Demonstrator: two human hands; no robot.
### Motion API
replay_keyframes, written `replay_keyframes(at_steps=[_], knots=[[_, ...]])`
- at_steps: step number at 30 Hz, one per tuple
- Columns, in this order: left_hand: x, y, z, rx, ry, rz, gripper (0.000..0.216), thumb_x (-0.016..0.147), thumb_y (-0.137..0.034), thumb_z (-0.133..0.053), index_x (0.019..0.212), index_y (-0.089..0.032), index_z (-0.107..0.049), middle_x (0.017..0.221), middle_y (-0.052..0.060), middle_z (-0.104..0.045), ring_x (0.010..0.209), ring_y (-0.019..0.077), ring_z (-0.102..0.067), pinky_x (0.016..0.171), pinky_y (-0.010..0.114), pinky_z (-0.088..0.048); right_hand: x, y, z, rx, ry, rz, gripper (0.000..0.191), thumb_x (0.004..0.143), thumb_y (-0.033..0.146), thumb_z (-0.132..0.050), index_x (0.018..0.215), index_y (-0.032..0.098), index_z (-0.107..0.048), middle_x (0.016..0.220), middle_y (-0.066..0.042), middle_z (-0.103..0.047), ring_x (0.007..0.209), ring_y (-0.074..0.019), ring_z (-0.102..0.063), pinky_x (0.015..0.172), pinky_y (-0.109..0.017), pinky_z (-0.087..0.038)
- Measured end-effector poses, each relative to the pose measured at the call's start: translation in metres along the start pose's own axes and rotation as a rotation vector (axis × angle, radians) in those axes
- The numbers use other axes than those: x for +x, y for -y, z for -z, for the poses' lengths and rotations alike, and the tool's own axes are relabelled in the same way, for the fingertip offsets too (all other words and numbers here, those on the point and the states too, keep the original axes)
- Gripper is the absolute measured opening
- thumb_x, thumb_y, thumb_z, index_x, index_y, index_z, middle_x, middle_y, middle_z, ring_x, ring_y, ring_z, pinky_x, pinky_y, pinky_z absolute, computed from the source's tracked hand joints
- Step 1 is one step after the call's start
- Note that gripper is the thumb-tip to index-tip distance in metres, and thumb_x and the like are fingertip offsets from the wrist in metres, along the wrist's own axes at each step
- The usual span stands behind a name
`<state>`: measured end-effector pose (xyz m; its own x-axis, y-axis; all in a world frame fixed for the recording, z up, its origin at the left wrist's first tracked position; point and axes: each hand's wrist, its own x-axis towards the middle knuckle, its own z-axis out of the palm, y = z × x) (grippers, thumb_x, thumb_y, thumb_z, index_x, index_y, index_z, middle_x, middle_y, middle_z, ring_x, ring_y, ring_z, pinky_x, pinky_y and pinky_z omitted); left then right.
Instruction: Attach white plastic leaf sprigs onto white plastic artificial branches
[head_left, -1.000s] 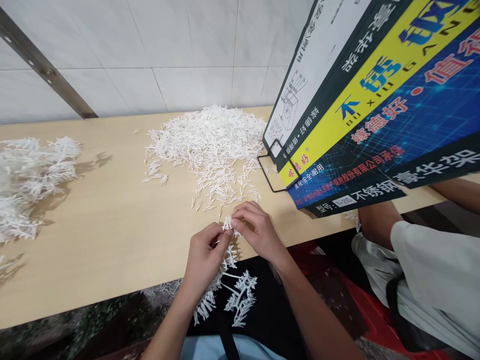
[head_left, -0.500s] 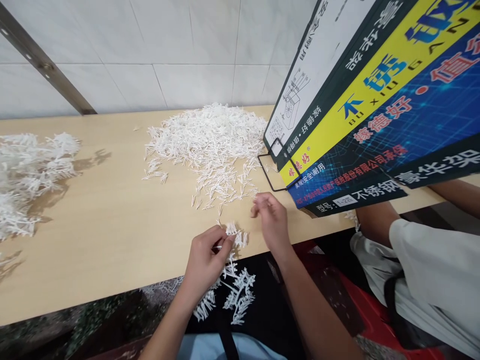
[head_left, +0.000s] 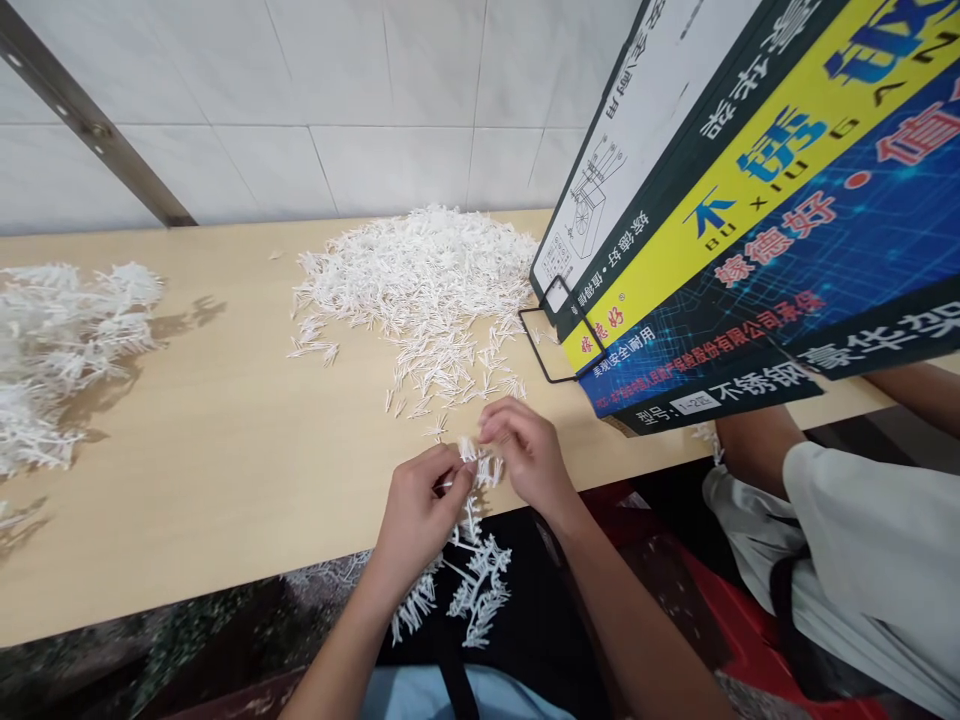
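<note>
My left hand (head_left: pixel 424 500) is closed on a branching white plastic sprig (head_left: pixel 480 585) at the table's front edge. Short white prongs poke up beyond its thumb and index finger, while the lower branches hang over my lap. My right hand (head_left: pixel 529 455) is beside the sprig's upper tips, fingers curled and thumb against them; whether a piece is between them I cannot make out. Just beyond both hands, a heap of small loose white plastic pieces (head_left: pixel 420 265) spreads over the table, with a few strays reaching toward my fingers.
Bigger white plastic clusters (head_left: pixel 67 350) lie at the table's left end (head_left: pixel 225 450). A large printed box (head_left: pixel 675 290) stands at the right, a black wire frame (head_left: pixel 534 350) at its near corner. Behind it are another person's arm (head_left: pixel 754 450) and white sleeve (head_left: pixel 870 530). A tiled wall (head_left: pixel 390 165) backs the table.
My right hand has moved left, from apart to close beside the sprig's tips. A few more loose pieces lie at the heap's near edge. My left hand keeps its hold.
</note>
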<state>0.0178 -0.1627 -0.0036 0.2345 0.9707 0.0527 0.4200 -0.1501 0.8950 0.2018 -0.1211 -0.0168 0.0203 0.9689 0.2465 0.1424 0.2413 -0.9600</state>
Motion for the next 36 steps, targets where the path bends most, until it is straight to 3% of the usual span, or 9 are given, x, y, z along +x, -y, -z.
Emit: replay_keyframes(at_steps=[2,4,7,9,15,19,29,33,36], knots=[[-0.002,0.001,0.000,0.012,0.022,-0.038,0.037,0.099,-0.026,-0.056,0.064,-0.018,-0.048,0.064,-0.004,-0.046,0.061,0.0114,-0.043,0.060,0.026,-0.030,0.002,-0.008,0.003,0.187,-0.191,-0.108,0.040,0.104,0.048,-0.054,0.077,0.020,-0.062,0.093,-0.005,-0.069,0.061,-0.0138,-0.060,0.066,-0.033,-0.055],[-0.005,0.003,0.001,0.016,0.016,-0.056,0.037,0.100,-0.026,-0.056,0.065,-0.018,-0.047,0.065,-0.004,-0.044,0.061,0.0113,-0.043,0.060,0.026,-0.030,0.003,-0.011,0.004,0.262,-0.266,-0.181,0.032,0.104,0.047,-0.055,0.089,0.021,-0.064,0.094,-0.004,-0.069,0.057,-0.0122,-0.058,0.064,-0.033,-0.056],[-0.006,0.003,0.001,0.010,-0.030,-0.025,0.039,0.103,-0.032,-0.055,0.068,-0.019,-0.045,0.066,-0.004,-0.043,0.061,0.0112,-0.042,0.060,0.026,-0.030,0.002,-0.004,0.001,0.045,-0.072,-0.116,0.021,0.100,0.038,-0.064,0.114,0.024,-0.069,0.112,-0.007,-0.073,0.088,-0.0189,-0.070,0.081,-0.035,-0.057],[-0.005,0.003,0.000,0.003,-0.055,-0.001,0.040,0.104,-0.034,-0.055,0.069,-0.019,-0.043,0.066,-0.004,-0.042,0.062,0.0112,-0.042,0.060,0.025,-0.031,0.001,0.005,-0.003,-0.104,0.103,-0.001,0.019,0.102,0.035,-0.062,0.113,0.024,-0.073,0.119,-0.008,-0.072,0.109,-0.0227,-0.068,0.093,-0.037,-0.054],[-0.001,0.003,-0.003,0.000,-0.061,-0.007,0.033,0.104,-0.033,-0.055,0.075,-0.018,-0.057,0.069,-0.003,-0.050,0.064,0.0119,-0.046,0.062,0.025,-0.033,-0.001,0.016,-0.003,-0.232,0.369,0.166,0.013,0.099,0.030,-0.069,0.089,0.023,-0.073,0.101,-0.004,-0.077,0.099,-0.0225,-0.069,0.093,-0.039,-0.049],[0.001,-0.002,-0.001,-0.024,-0.020,-0.019,0.029,0.103,-0.033,-0.056,0.080,-0.018,-0.067,0.072,-0.002,-0.057,0.065,0.0124,-0.049,0.064,0.026,-0.035,-0.002,0.011,0.001,-0.134,0.266,0.126,0.020,0.102,0.025,-0.062,0.084,0.021,-0.069,0.102,-0.006,-0.071,0.096,-0.0204,-0.068,0.086,-0.034,-0.050],[0.007,-0.006,-0.003,-0.052,0.019,0.028,0.033,0.098,-0.028,-0.055,0.066,-0.018,-0.054,0.064,-0.003,-0.051,0.062,0.0120,-0.045,0.062,0.026,-0.033,-0.002,0.005,0.003,-0.135,0.165,0.099,0.031,0.105,0.035,-0.057,0.078,0.021,-0.063,0.098,-0.006,-0.065,0.087,-0.0191,-0.063,0.076,-0.033,-0.050],[0.001,-0.004,-0.002,-0.040,0.028,0.019,0.033,0.092,-0.021,-0.056,0.061,-0.018,-0.048,0.062,-0.003,-0.048,0.058,0.0111,-0.042,0.059,0.026,-0.030,0.005,-0.008,0.003,0.175,-0.107,-0.088,0.040,0.105,0.048,-0.050,0.078,0.020,-0.060,0.100,-0.006,-0.062,0.072,-0.0158,-0.063,0.070,-0.035,-0.059],[-0.002,-0.004,0.001,-0.042,0.010,0.020,0.034,0.096,-0.027,-0.055,0.063,-0.018,-0.051,0.063,-0.003,-0.047,0.060,0.0116,-0.043,0.059,0.026,-0.030,0.006,-0.011,0.000,0.125,-0.178,-0.133,0.027,0.101,0.046,-0.060,0.095,0.021,-0.068,0.119,-0.008,-0.062,0.079,-0.0163,-0.066,0.071,-0.034,-0.062]])
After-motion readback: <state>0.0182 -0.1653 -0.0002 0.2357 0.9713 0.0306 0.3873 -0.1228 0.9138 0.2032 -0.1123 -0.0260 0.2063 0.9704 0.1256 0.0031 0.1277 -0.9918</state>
